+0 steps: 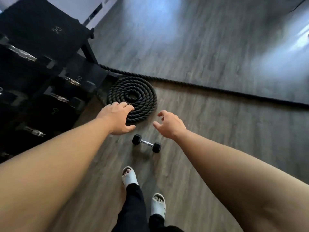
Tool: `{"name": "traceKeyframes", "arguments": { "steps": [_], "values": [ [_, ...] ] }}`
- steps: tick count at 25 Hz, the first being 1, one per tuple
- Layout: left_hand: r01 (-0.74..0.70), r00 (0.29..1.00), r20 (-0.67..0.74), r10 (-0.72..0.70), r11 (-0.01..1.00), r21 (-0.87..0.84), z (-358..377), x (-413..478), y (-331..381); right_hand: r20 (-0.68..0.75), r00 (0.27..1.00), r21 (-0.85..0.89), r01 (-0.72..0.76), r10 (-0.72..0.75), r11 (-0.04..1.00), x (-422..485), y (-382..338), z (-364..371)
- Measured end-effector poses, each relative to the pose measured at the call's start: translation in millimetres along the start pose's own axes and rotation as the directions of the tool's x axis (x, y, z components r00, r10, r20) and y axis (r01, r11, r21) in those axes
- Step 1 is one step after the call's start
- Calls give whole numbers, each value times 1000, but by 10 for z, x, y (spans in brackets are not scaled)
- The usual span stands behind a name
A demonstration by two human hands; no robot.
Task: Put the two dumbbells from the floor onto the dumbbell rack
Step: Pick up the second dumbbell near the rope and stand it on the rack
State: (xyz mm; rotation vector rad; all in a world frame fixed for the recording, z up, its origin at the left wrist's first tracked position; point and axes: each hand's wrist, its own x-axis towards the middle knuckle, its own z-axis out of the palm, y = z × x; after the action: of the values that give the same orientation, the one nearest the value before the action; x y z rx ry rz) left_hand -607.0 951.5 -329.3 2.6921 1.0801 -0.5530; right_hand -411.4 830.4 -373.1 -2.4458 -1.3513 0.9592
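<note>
One small black hex dumbbell (pixel 146 143) with a chrome handle lies on the wood-look floor, just ahead of my feet. My left hand (pixel 117 118) hovers above and to its left, fingers spread, holding nothing. My right hand (pixel 168 125) hovers above and to its right, fingers curled apart, also empty. The dark dumbbell rack (pixel 50 64) fills the left side, with several large black dumbbells marked with numbers on its tiers. I see only one dumbbell on the floor.
A coiled black battle rope (pixel 138 91) lies beside the rack's foot, its tail (pixel 217 88) running right across the floor along a dark mat's edge. My feet in white slides (pixel 129 177) stand behind the dumbbell.
</note>
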Motion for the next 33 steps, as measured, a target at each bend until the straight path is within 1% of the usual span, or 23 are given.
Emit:
{"name": "traceKeyframes", "arguments": {
  "steps": [2, 4, 8, 13, 18, 23, 27, 30, 33],
  "values": [
    [-18, 999, 49, 18, 1000, -15, 182, 287, -168, 11, 999, -7, -44, 44, 999, 310, 1, 107],
    [-1, 994, 107, 2, 1000, -9, 347, 553, -353, 38, 996, -20, -78, 78, 997, 624, -3, 221],
    [35, 984, 174, -38, 999, 19, 799, 1054, -610, 77, 994, -64, -73, 78, 995, 1163, 166, 602],
    [19, 968, 250, -12, 999, -29, 1767, 1682, -631, 169, 980, -92, -91, 106, 992, 1796, 781, 1311],
    [107, 942, 328, -69, 989, -98, 2925, 2265, -583, 203, 967, -116, -135, 157, 984, 2461, 1554, 2176],
    [184, 934, 343, -95, 954, -237, 3967, 2838, -615, 271, 952, -108, -117, 143, 987, 3094, 2030, 3159],
    [193, 922, 377, -93, 952, -238, 4773, 3163, -661, 304, 944, -100, -101, 127, 990, 3527, 2339, 3900],
    [186, 933, 349, -88, 948, -260, 5229, 3364, -600, 343, 932, -100, -87, 116, 991, 3682, 2481, 4340],
    [173, 941, 330, -73, 943, -284, 5540, 3560, -524, 377, 922, -108, -51, 88, 993, 3799, 2545, 4629]
  ]
}}
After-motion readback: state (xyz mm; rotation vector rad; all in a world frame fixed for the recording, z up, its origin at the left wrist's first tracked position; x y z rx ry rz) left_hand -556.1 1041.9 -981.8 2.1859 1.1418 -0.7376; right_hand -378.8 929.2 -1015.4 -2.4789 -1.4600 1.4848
